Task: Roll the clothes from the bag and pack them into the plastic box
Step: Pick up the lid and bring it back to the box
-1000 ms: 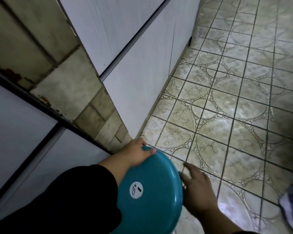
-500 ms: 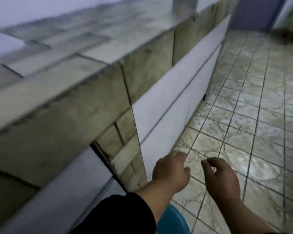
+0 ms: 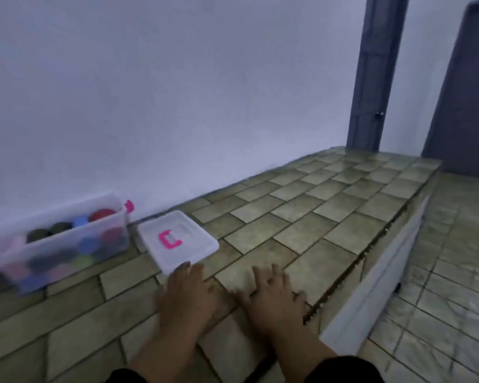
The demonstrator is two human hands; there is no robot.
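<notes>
A clear plastic box (image 3: pixel 67 241) stands on the tiled counter (image 3: pixel 315 217) at the left against the wall, filled with several rolled clothes in red, blue, pink and dark colours. Its white lid (image 3: pixel 177 239), with a pink clip on top, lies flat just right of the box. My left hand (image 3: pixel 190 297) hovers palm-down over the counter with its fingertips at the lid's near corner. My right hand (image 3: pixel 273 297) is spread beside it, nothing in it. No bag is in view.
The counter runs away to the right along a white wall. Its front edge drops to white cabinet panels (image 3: pixel 371 286) and a patterned tile floor (image 3: pixel 440 286). Two dark doors (image 3: pixel 371 78) stand at the far end.
The view has swung up from the floor and cabinet front to the counter top. Both hands let go of the teal stool seat and rose over the counter.
</notes>
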